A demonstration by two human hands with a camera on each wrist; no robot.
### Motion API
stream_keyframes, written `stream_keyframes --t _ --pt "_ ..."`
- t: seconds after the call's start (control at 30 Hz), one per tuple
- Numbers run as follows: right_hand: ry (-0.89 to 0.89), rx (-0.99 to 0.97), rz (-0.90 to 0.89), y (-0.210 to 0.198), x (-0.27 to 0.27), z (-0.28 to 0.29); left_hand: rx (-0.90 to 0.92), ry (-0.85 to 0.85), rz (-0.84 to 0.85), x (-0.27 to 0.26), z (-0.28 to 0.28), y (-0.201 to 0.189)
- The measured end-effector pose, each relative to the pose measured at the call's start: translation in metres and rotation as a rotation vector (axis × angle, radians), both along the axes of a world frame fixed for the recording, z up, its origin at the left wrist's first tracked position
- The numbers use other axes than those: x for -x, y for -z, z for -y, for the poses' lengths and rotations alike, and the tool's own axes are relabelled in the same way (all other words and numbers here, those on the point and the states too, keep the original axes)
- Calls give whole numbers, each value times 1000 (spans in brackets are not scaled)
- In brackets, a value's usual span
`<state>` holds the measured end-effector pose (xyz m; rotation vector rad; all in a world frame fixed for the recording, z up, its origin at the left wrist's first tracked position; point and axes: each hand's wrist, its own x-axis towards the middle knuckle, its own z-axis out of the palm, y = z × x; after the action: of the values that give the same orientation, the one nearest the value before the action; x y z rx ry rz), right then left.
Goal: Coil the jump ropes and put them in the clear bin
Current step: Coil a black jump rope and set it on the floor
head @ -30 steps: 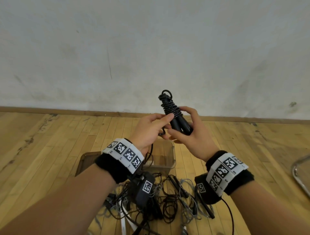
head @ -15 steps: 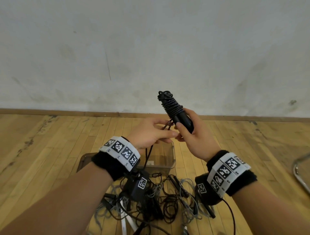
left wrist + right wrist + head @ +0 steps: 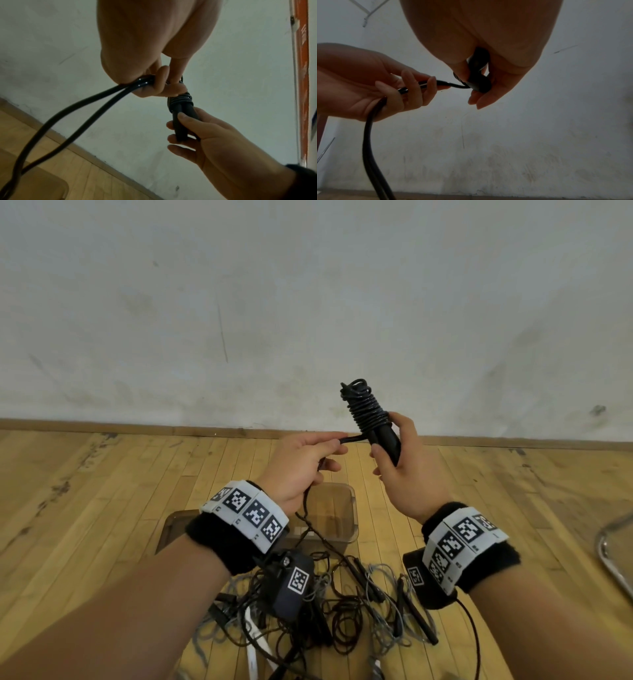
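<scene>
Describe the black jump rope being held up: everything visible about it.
The black jump rope has two smooth dark handles side by side, with glossy thin cord wound in tight turns round their upper part. It is held in the air, tilted, above the clear bin. The right hand grips the handles low down. The left hand pinches the doubled free cord beside the coil; the rest hangs slack to the floor.
</scene>
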<state>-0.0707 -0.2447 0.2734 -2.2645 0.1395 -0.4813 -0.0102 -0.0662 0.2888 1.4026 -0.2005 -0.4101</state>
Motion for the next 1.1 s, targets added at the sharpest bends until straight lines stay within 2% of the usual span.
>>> stream_keyframes --t 0.1,0.23,0.33,0.6,0.73,0.9,1.1 --pt "-25 17 10 4 -3 -5 24 -5 -17 4 2 0" --pt "-114 -93 27 9 -5 -15 19 -21 -13 5 2 0" --pt "-159 -52 44 10 -6 -15 5 -25 -15 5 3 1" --pt "-137 -63 110 7 -3 -19 -86 -63 119 7 6 1" --pt "-135 -216 107 -1 -1 -22 -32 -56 40 4 5 1" --pt "-238 -462 -44 -6 2 -17 -68 19 45 4 3 0" --pt "-253 -418 9 -3 1 -16 -165 -67 143 1 7 6"
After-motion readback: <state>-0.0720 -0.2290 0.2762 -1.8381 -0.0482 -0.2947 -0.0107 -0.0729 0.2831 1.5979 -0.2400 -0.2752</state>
